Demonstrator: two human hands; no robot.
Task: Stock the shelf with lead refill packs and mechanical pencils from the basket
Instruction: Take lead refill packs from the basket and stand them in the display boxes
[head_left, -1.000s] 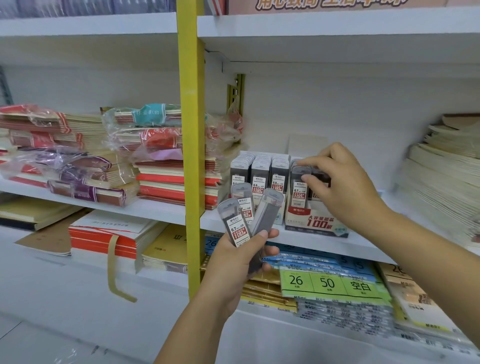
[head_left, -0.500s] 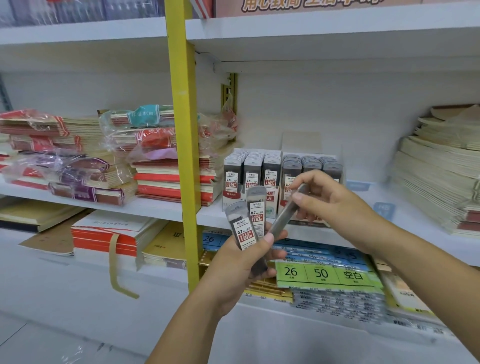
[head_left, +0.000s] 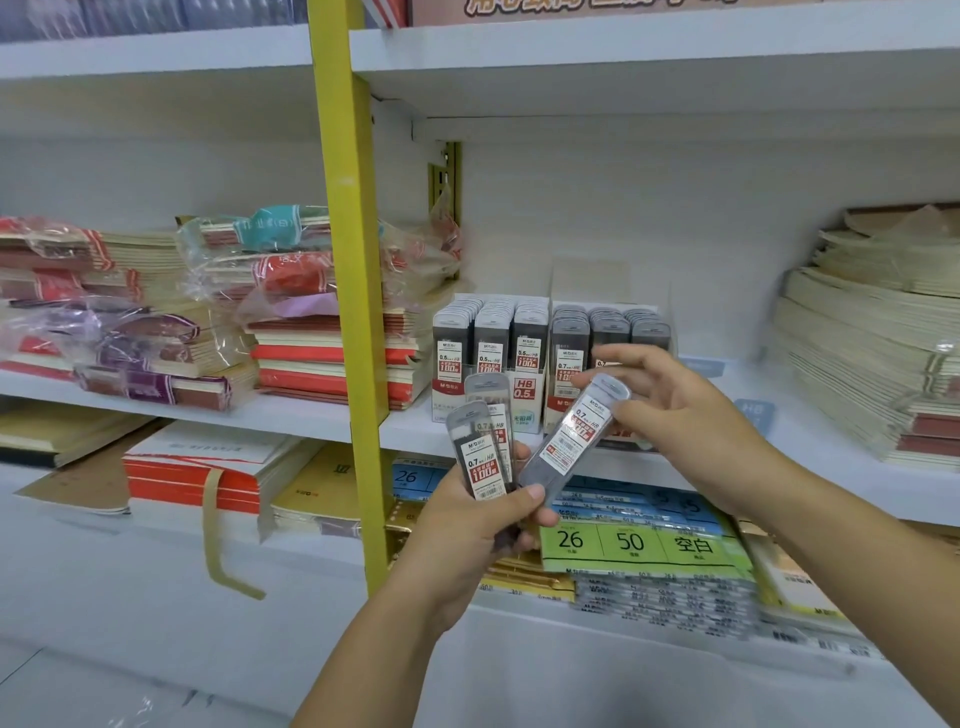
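1. A tilted lead refill pack (head_left: 569, 447), clear-cased with a red-and-white 0.7 label, leans up to the right in front of the middle shelf and is held at both ends.
2. The right hand (head_left: 685, 421) pinches its upper end between thumb and curled fingers.
3. The left hand (head_left: 467, 545) grips its lower end under the thumb, along with two upright lead refill packs (head_left: 480, 462) fanned one behind the other.
4. Behind the hands, on the white shelf (head_left: 831, 467), stand two display boxes full of packs: the 0.5 HB box (head_left: 491, 358) on the left and, just beside it, the 0.7 box (head_left: 605, 338).
5. A yellow upright post (head_left: 348, 260) stands left of the boxes, and beyond it lie plastic-wrapped notebook stacks (head_left: 322, 358).
6. Cream booklets (head_left: 872, 364) are piled at the far right of the shelf.
7. Below, green-labelled packs (head_left: 634, 543) marked 26 and 50 lie on the lower shelf.
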